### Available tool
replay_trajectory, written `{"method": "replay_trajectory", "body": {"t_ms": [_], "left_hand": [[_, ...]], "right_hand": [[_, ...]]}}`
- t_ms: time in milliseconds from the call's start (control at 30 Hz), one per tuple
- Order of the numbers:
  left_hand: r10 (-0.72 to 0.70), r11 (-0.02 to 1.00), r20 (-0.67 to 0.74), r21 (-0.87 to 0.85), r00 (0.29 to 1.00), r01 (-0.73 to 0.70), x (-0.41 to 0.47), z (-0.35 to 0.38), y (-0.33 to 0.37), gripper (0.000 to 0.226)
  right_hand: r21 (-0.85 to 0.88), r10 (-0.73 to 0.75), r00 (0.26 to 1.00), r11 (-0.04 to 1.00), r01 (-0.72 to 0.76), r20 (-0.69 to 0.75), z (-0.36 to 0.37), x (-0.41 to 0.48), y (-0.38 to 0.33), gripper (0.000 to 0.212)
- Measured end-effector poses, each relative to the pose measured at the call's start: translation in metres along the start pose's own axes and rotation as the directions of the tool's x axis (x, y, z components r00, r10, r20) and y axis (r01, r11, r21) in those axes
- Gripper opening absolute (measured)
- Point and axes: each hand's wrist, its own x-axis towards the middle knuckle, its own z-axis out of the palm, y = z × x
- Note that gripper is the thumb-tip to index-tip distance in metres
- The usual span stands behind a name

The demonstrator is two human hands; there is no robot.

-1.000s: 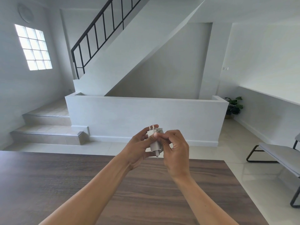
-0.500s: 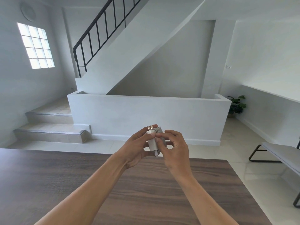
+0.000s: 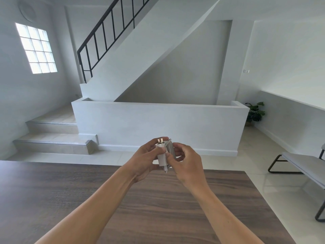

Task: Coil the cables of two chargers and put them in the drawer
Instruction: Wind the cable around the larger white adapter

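Observation:
Both my hands hold one white charger in the air above the far edge of the wooden table. Its metal prongs point up. A white cable is wound around the charger's body, and the cable's plug end sticks out below. My left hand grips the charger from the left. My right hand pinches the wound cable from the right. No second charger and no drawer are in view.
A low white wall and a staircase with a black railing stand beyond the table. Steps lie at the left. A grey bench with black legs stands at the right, a potted plant behind it.
My right hand's fingers have shifted on the wound cable, loosening slightly. The charger stays between both hands. The camera has tilted a little.

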Motion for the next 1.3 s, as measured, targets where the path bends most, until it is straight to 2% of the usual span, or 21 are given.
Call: {"method": "replay_trajectory", "body": {"t_ms": [267,433,567,667,800,900,1000,1133,1300], "left_hand": [[0.033,0.998,-0.007,0.051,0.999,-0.033,-0.005,-0.002,0.004,0.036],[0.045,0.996,-0.049,0.080,0.998,-0.041,-0.005,0.000,0.007,0.039],[0.031,0.997,-0.069,0.070,0.997,-0.026,-0.005,-0.005,0.004,0.040],[0.035,0.995,-0.049,0.094,0.998,-0.030,-0.006,-0.012,0.004,0.039],[0.004,0.996,0.015,0.092,1.000,-0.006,-0.009,-0.017,0.006,0.033],[-0.030,0.998,0.043,0.062,0.999,0.028,-0.010,-0.016,0.005,0.031],[-0.054,0.995,0.034,0.090,0.998,0.050,-0.010,-0.017,0.005,0.035],[-0.084,0.989,0.060,0.131,0.995,0.075,-0.011,-0.016,0.005,0.039],[-0.088,0.982,0.099,0.173,0.991,0.070,-0.010,-0.013,0.005,0.026]], "right_hand": [[-0.012,0.010,1.000,1.000,-0.010,0.009,0.007,0.001,-0.007,0.038],[0.025,0.004,1.000,1.000,-0.003,-0.014,0.012,0.000,-0.010,0.036],[0.068,-0.026,0.999,0.997,0.024,0.029,0.013,-0.004,-0.007,0.034],[0.112,-0.037,0.998,0.993,0.030,0.058,0.012,-0.004,0.000,0.028],[0.191,0.031,0.992,0.980,-0.053,0.119,0.007,-0.001,0.007,0.024],[0.160,0.024,0.990,0.986,-0.046,0.140,0.000,0.003,0.004,0.032],[0.114,-0.028,0.973,0.994,0.002,0.230,-0.010,0.008,0.001,0.037],[0.052,-0.095,0.948,0.995,0.083,0.304,-0.019,0.017,0.000,0.029],[0.068,-0.126,0.959,0.991,0.112,0.252,-0.025,0.023,0.002,0.020]]}}
